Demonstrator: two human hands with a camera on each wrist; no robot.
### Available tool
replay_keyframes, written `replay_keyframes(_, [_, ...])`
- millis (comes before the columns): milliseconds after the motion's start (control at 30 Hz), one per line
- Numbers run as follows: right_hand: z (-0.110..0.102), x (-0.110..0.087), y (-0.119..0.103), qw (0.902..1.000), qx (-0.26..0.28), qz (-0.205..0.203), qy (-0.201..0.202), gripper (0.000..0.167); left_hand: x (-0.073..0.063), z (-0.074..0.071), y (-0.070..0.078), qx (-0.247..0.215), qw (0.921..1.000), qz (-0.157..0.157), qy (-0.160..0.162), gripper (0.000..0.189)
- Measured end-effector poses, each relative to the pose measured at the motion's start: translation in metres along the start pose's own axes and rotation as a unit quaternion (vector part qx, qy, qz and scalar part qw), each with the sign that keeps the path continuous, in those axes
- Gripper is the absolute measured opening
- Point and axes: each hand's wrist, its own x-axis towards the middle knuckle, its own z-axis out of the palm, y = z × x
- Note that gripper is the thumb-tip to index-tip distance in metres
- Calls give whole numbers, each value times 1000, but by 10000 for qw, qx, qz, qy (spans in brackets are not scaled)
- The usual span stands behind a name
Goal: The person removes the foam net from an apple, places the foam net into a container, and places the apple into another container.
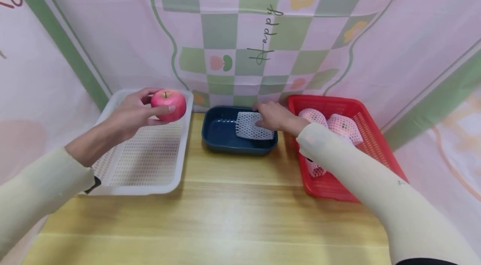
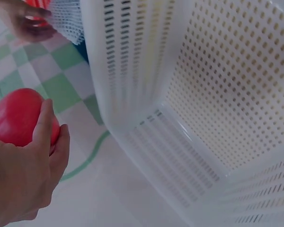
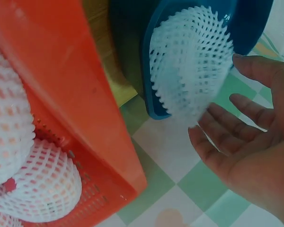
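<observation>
My left hand [image 1: 129, 112] grips a bare red apple [image 1: 169, 105] with thumb and fingers, over the back part of the white basket [image 1: 184, 148]. In the left wrist view the apple [image 2: 20, 117] sits to the left of this basket's wall. My right hand [image 1: 276, 115] is over the right end of the dark blue tub [image 1: 221, 148]. A white foam fruit net [image 1: 253, 126] lies in that tub, without fruit. In the right wrist view my fingers are spread and loosely bent, the fingertips right at the edge of the net [image 3: 191, 61].
To the right stands a red basket [image 1: 327, 100] with several fruits in foam nets [image 1: 343, 127], partly hidden by my right forearm. All three containers stand on a wooden table [image 1: 225, 215] against a checked curtain [image 1: 219, 31].
</observation>
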Motion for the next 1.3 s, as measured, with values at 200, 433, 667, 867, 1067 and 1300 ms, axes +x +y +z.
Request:
replay_keyframes(200, [-10, -13, 1, 9995, -50, 83, 287, 62, 16, -8, -4, -95, 9997, -231, -67, 91])
replay_keyframes(433, [-22, -35, 5, 9985, -128, 73, 530, 61, 36, -21, -10, -348, 9984, -428, -119, 89])
replay_keyframes(667, [-31, -63, 14, 9972, -17, 186, 725, 53, 46, -23, -14, -736, 9954, -562, -248, 85])
replay_keyframes(867, [-32, -91, 20, 9947, -251, 751, 649, 63, 53, -23, -18, -826, 9937, -684, -323, 85])
replay_keyframes(1067, [-29, -119, 31, 9921, -224, 1170, 404, 71, 56, -27, -27, -854, 9924, -859, -237, 83])
replay_keyframes(1300, [-18, -146, 53, 9918, -274, 1201, 329, 80, 65, -30, -40, -674, 9928, -953, -264, 81])
